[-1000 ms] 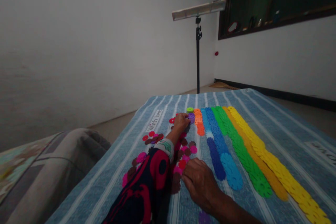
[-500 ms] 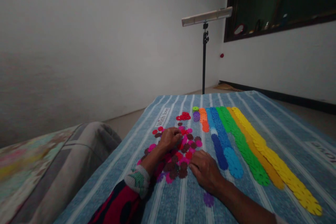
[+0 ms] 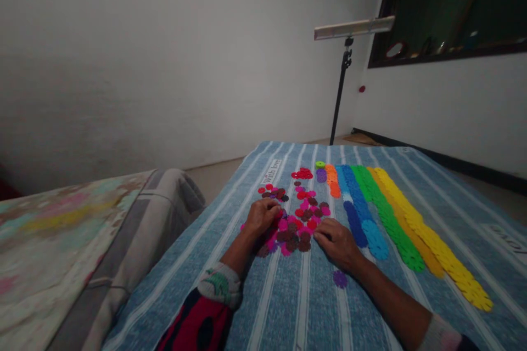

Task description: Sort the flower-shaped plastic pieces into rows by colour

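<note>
Notched plastic discs in pink, red and brown lie in a loose pile [image 3: 292,233] on the striped cloth. My left hand [image 3: 262,218] is over the pile's left side, its fingers bent together and pointing down among the discs. Whatever its fingertips hold is hidden. At the pile's right edge, my right hand [image 3: 335,240] rests low with curled fingers against the discs; I cannot make out what is in them. A single purple disc [image 3: 340,279] lies below the right wrist. A small heap of red discs [image 3: 302,173] sits beyond the pile.
Overlapping rows of yellow discs [image 3: 428,236], green discs [image 3: 387,214] and blue discs [image 3: 357,197] run along the right. Short orange discs [image 3: 332,181] lie beside them. A cloth-covered bed or seat [image 3: 115,241] stands left. Behind the table is a lamp stand [image 3: 340,93].
The view has shifted, so the table and lamp stand appear farther right. My left hand has moved toward the pile's left side. My right hand stays at its right edge.
</note>
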Motion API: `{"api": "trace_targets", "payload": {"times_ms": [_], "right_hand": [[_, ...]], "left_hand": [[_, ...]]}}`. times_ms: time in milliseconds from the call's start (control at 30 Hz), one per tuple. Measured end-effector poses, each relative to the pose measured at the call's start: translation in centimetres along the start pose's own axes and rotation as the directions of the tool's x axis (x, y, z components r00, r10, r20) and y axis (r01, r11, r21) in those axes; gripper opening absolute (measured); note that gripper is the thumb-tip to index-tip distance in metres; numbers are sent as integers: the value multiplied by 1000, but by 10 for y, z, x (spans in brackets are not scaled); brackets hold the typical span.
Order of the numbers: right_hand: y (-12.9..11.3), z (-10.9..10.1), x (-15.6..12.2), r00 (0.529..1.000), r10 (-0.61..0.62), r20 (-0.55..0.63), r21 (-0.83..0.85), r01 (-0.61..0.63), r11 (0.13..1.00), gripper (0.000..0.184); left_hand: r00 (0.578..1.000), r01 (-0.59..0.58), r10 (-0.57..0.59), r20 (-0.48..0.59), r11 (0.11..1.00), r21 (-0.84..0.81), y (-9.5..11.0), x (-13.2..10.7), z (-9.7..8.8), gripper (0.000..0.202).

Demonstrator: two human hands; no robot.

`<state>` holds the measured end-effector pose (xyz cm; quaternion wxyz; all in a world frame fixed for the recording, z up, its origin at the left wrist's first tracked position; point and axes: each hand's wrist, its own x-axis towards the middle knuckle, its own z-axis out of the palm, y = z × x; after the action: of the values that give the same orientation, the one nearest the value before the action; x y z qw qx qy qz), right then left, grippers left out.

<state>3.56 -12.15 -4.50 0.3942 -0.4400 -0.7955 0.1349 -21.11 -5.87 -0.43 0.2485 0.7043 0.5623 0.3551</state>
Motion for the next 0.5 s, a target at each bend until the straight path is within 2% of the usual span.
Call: {"api": "trace_targets", "payload": {"times_ms": [233, 367, 500], "right_hand": [[1, 0, -2, 1000, 2, -18, -38, -3, 999, 22], [0, -2, -2, 1000, 3, -2, -43, -3, 999, 21], [0, -4, -2, 1000, -15, 4, -30, 15, 999, 22]], "left_hand": [[997, -72, 70, 27, 992, 102, 2, -8, 6, 18], [984, -160, 144, 107, 972, 170, 9, -12, 9, 17], [964, -217, 169, 204, 946, 242, 20, -16, 10, 16]]}}
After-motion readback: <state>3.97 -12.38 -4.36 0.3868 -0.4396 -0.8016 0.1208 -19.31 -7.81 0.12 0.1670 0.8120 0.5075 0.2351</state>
